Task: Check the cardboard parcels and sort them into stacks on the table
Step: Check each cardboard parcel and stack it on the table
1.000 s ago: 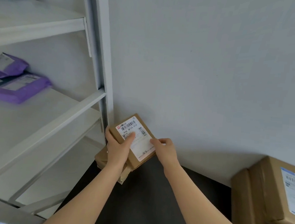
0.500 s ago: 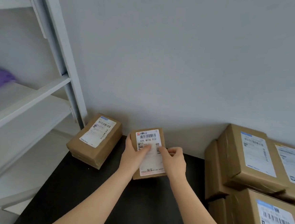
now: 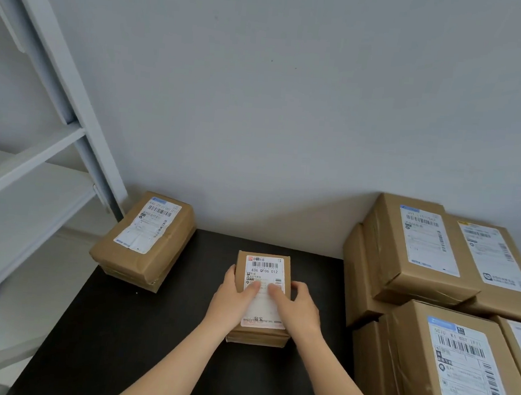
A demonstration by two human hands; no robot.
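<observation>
A small brown cardboard parcel (image 3: 263,267) with a white barcode label lies in the middle of the black table (image 3: 124,327), label up. My left hand (image 3: 234,301) grips its left side and my right hand (image 3: 297,309) its right side, thumbs pressed on the label. It appears to rest on the tabletop, possibly on another flat parcel beneath. A second brown parcel (image 3: 146,241) lies at the table's far left corner, turned at an angle.
Several larger brown parcels (image 3: 413,256) are piled at the right, reaching to the near right corner (image 3: 457,375). A white metal shelving unit (image 3: 37,161) stands to the left. A grey wall closes the back of the table.
Both hands carried the small parcel from above the left-corner parcel rightward and down to the middle of the table. The view swung right, revealing the pile of larger parcels.
</observation>
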